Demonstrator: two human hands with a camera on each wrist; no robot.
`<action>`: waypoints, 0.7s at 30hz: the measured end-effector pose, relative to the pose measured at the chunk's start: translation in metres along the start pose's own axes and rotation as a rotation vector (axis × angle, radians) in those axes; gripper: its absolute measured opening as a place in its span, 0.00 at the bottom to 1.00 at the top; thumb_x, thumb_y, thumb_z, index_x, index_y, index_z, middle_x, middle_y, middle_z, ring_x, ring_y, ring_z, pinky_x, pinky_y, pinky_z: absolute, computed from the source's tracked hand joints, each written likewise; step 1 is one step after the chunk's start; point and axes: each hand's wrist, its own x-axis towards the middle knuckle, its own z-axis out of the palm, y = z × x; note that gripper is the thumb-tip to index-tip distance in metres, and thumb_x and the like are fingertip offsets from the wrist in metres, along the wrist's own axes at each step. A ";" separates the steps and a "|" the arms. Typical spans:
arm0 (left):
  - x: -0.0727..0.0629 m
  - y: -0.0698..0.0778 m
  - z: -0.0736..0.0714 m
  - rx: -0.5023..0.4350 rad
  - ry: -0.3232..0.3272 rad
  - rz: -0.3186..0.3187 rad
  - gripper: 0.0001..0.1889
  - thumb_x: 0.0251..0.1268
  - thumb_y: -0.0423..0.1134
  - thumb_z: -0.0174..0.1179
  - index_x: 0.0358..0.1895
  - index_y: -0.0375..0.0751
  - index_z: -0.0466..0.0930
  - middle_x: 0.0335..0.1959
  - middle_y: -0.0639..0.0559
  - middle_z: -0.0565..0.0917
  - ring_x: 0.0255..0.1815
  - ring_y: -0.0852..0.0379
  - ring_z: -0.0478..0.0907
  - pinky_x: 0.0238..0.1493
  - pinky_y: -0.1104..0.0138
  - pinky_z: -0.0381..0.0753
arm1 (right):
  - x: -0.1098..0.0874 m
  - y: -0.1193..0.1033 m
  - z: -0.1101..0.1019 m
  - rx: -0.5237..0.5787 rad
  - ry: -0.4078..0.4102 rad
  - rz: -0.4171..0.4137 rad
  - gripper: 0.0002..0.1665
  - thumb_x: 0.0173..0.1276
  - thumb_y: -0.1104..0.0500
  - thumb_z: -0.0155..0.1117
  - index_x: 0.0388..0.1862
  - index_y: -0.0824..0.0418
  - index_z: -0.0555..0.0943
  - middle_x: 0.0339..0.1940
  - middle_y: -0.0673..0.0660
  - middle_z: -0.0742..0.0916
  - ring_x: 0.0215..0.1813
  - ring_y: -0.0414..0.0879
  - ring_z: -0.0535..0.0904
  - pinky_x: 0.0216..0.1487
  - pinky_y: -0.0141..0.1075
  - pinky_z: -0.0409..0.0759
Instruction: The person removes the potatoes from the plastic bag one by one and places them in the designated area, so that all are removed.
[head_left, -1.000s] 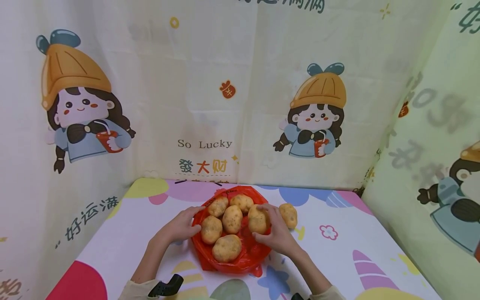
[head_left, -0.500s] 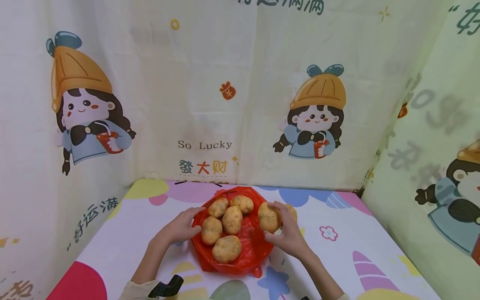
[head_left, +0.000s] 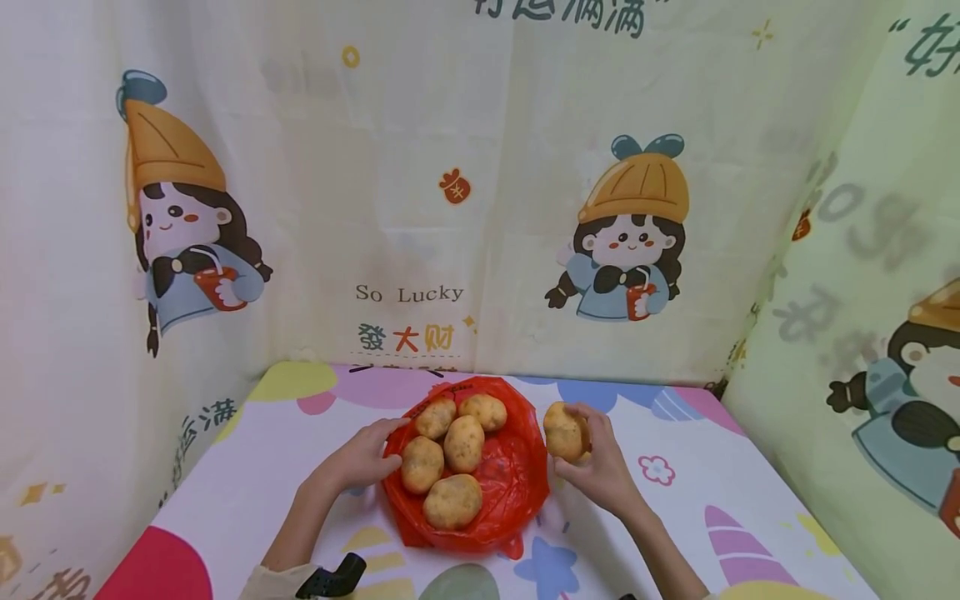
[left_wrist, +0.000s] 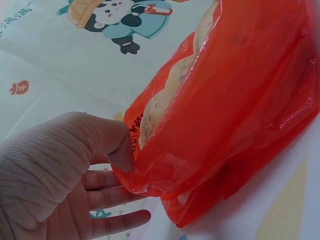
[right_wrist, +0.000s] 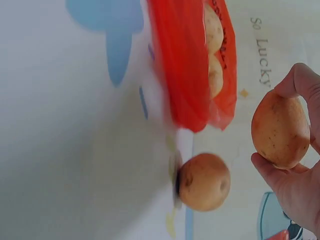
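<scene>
A red plastic bag [head_left: 510, 475] stands with its mouth spread wide on the table, several potatoes [head_left: 464, 443] inside it. My left hand [head_left: 360, 457] pinches the bag's left rim between thumb and fingers, as the left wrist view shows up close. To the right of the bag, my right hand [head_left: 600, 462] grips a single potato [right_wrist: 281, 130] in the air, apart from the bag. Another potato [right_wrist: 204, 182] lies on the table just beyond the bag's right side; in the head view the held potato and hand mostly hide it.
The table [head_left: 667, 533] wears a white cover printed with colourful shapes. Behind and at both sides hang pale printed cloths [head_left: 510, 208] that wall in the table. Dark wrist straps [head_left: 332, 577] show at the bottom edge.
The potato in my right hand has moved from over the bag's right part out past its right rim. My left hand keeps its hold on the bag's edge.
</scene>
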 end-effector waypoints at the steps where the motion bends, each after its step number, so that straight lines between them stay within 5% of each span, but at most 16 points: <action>1: 0.000 0.000 0.000 0.001 -0.001 -0.003 0.32 0.61 0.32 0.62 0.71 0.33 0.71 0.67 0.37 0.76 0.68 0.35 0.71 0.66 0.39 0.73 | 0.001 0.002 -0.002 -0.006 0.008 -0.010 0.47 0.51 0.71 0.76 0.71 0.59 0.67 0.66 0.64 0.71 0.61 0.60 0.74 0.53 0.49 0.86; 6: 0.000 0.001 0.000 0.001 -0.007 -0.014 0.31 0.61 0.32 0.62 0.71 0.33 0.71 0.68 0.36 0.75 0.69 0.35 0.71 0.66 0.39 0.73 | 0.003 0.012 -0.012 -0.033 0.020 0.017 0.47 0.51 0.70 0.76 0.71 0.61 0.67 0.65 0.66 0.71 0.61 0.60 0.74 0.57 0.57 0.83; 16: 0.002 -0.002 0.001 0.012 -0.013 -0.018 0.33 0.63 0.33 0.61 0.73 0.35 0.68 0.69 0.35 0.74 0.71 0.34 0.69 0.69 0.39 0.70 | 0.005 0.029 -0.028 -0.072 0.047 0.076 0.46 0.54 0.67 0.75 0.71 0.63 0.66 0.68 0.67 0.70 0.63 0.59 0.71 0.57 0.52 0.81; 21: 0.002 -0.004 0.001 0.006 -0.015 -0.027 0.34 0.64 0.34 0.61 0.75 0.37 0.67 0.70 0.36 0.73 0.71 0.35 0.69 0.68 0.39 0.71 | 0.005 0.038 -0.033 -0.074 0.083 0.050 0.46 0.53 0.67 0.77 0.70 0.66 0.67 0.68 0.69 0.71 0.65 0.59 0.69 0.59 0.30 0.75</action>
